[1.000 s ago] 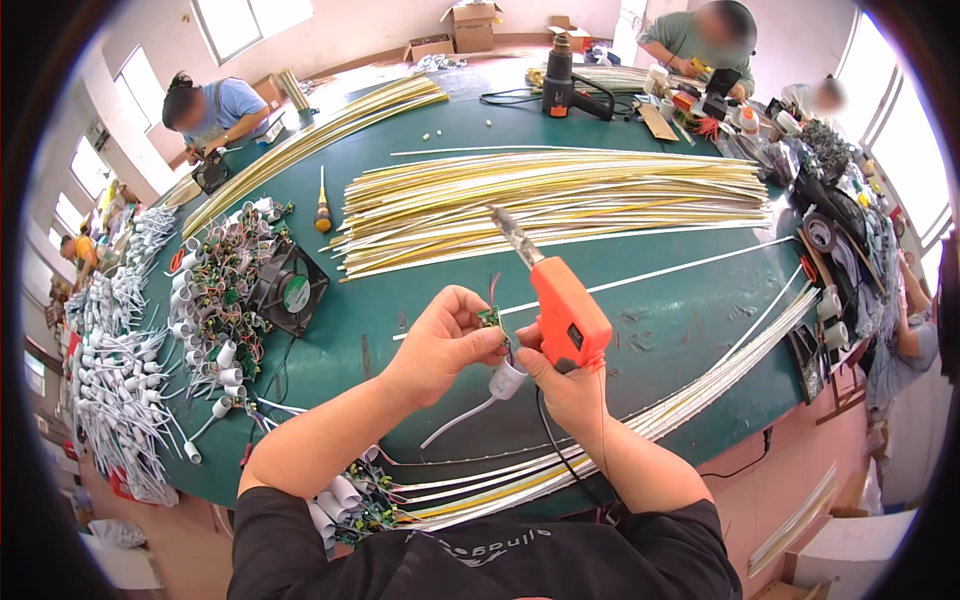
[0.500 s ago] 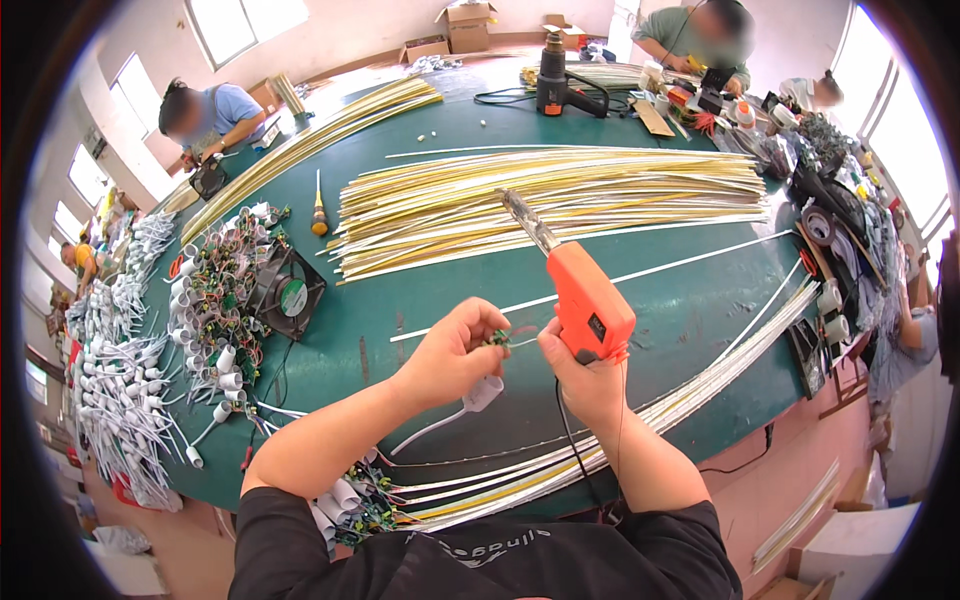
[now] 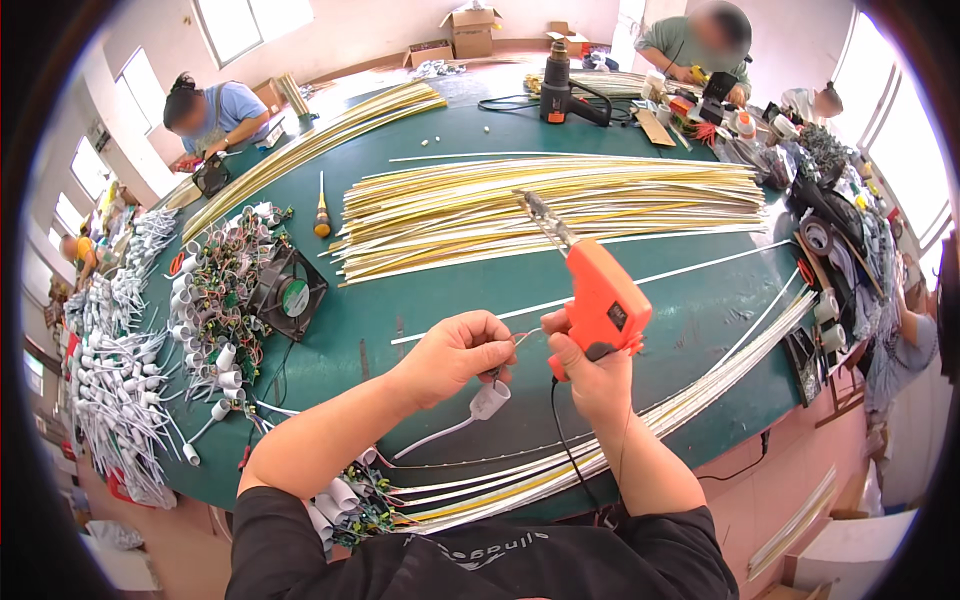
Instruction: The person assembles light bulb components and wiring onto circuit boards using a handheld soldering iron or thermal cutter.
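Note:
My left hand (image 3: 455,355) pinches a small circuit board (image 3: 491,375), mostly hidden by the fingers. Just below hangs a white plastic cap (image 3: 489,401), its white cord trailing toward the lower left. Thin wires (image 3: 527,336) run from the left fingertips toward my right hand (image 3: 595,380), which is closed around the handle of an orange soldering gun (image 3: 606,292). The gun's metal tip points up and away, over a bundle of long white and yellow strips (image 3: 560,200). Whether the right fingertips also pinch the wire ends is too small to tell.
One single strip (image 3: 650,274) lies across the green table (image 3: 400,300). A black fan (image 3: 288,290) stands beside heaped boards and white caps (image 3: 215,290) at left. Near me, more strips (image 3: 640,430) curve rightward. A screwdriver (image 3: 322,215) and heat gun (image 3: 560,90) lie farther off; co-workers sit around.
My right hand and the soldering gun have shifted slightly right and down. My left hand has turned, so the circuit board is more hidden and the white cap hangs a little lower.

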The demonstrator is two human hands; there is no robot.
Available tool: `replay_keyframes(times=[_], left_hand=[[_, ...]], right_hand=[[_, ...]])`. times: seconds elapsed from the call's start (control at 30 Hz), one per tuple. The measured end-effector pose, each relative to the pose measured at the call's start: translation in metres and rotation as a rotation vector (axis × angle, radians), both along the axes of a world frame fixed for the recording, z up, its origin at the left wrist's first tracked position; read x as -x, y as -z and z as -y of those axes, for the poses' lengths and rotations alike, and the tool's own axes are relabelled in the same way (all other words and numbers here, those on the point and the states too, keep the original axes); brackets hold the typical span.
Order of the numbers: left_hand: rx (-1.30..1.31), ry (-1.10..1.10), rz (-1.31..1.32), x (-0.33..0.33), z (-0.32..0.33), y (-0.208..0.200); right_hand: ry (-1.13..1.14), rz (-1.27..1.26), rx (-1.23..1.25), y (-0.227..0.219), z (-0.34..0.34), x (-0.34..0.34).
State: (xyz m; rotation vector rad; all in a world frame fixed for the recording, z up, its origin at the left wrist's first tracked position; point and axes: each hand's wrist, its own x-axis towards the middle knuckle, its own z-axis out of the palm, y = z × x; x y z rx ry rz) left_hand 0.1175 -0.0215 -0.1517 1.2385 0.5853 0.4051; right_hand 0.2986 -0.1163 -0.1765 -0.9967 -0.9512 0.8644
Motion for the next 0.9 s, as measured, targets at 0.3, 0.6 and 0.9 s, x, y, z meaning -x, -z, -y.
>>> replay_keyframes(times=[0.3,0.6,0.9], left_hand=[[-0.303,-0.068,-0.212,-0.01,0.007,0.003],[-0.142,0.062,-0.119,-0.007,0.008,0.003],[0.24,0.27,0.099,0.001,0.0,0.003]], right_hand=[[0.097,0.307,-0.07,0.008,-0.003,0.003],[0.016,0.287,-0.024,0.01,0.002,0.005],[-0.172,-0.205,0.153,-0.004,0.003,0.01]])
